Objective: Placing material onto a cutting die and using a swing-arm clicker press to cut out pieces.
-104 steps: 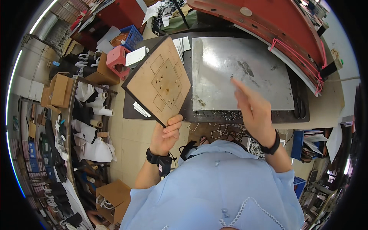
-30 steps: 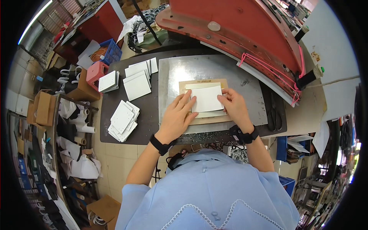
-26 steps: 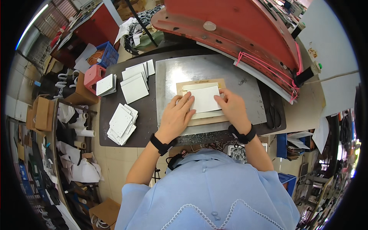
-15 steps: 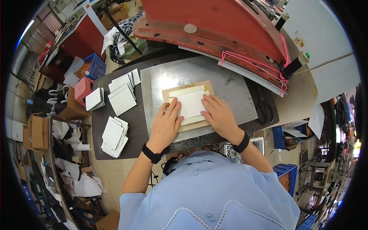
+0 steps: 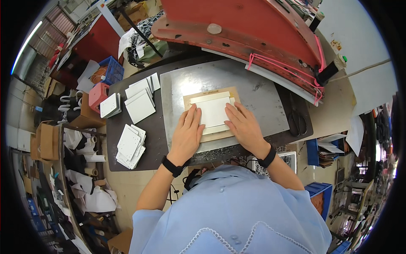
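Observation:
A white rectangular sheet lies on a tan board that has pale strips along its far and near edges. My left hand rests flat at the sheet's left edge, fingers stretched out and touching it. At the right edge, my right hand lies the same way, fingertips on the sheet. Neither hand grips anything. Under the board is a grey metal plate on a dark table. The part of the sheet and board beneath my fingers is hidden.
Stacks of white pieces sit on the left: blank ones, punched ones and a small pile. A red machine arm with a pink cord overhangs the plate's far side. Black scissors lie at the right.
My view has shifted slightly, so the scene sits a little farther right. The fingers of my left hand are closer together. The sheet stays in place on the board.

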Action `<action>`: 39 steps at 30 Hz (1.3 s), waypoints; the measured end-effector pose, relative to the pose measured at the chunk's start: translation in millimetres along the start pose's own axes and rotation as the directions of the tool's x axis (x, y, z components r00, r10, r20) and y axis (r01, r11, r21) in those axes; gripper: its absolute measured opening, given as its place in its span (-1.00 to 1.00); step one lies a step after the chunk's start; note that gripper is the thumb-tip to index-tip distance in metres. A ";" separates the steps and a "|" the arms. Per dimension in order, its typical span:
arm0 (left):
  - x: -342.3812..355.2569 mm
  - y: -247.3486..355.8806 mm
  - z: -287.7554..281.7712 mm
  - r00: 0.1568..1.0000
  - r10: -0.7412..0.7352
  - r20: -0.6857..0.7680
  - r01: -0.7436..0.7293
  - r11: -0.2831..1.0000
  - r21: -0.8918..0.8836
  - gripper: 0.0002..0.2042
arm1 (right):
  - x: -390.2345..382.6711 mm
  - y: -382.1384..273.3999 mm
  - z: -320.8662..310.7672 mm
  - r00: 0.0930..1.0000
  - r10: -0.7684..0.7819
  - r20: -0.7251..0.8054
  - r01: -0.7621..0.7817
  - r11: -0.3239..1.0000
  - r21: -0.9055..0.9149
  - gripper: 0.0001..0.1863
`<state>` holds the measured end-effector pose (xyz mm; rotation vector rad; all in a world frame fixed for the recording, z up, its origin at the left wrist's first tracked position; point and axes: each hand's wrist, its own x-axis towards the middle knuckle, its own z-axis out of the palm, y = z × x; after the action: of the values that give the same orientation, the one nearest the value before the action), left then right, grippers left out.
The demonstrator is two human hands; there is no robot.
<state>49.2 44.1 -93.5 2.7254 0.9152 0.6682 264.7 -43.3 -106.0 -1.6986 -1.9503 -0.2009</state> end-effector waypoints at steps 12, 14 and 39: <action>-2.1 -2.2 10.9 0.999 -0.027 -0.028 0.027 1.000 -0.004 -0.51 | 2.0 -1.0 -6.2 0.999 0.040 0.014 -0.041 0.997 0.067 -0.59; -2.4 -3.3 5.5 0.999 -0.048 -0.003 0.048 0.997 -0.068 -0.50 | 1.1 8.3 -5.3 1.000 0.018 0.016 -0.021 0.989 0.145 -0.58; -81.0 52.6 -62.1 0.972 -0.120 0.200 0.219 0.769 -0.600 -0.77 | 5.4 152.6 -167.8 0.602 0.681 -0.417 -0.332 0.689 0.645 -0.28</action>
<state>-9.9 -44.8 -51.2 2.0425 0.7264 0.5847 459.7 -84.3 2.4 -1.4895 -0.8205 -0.0119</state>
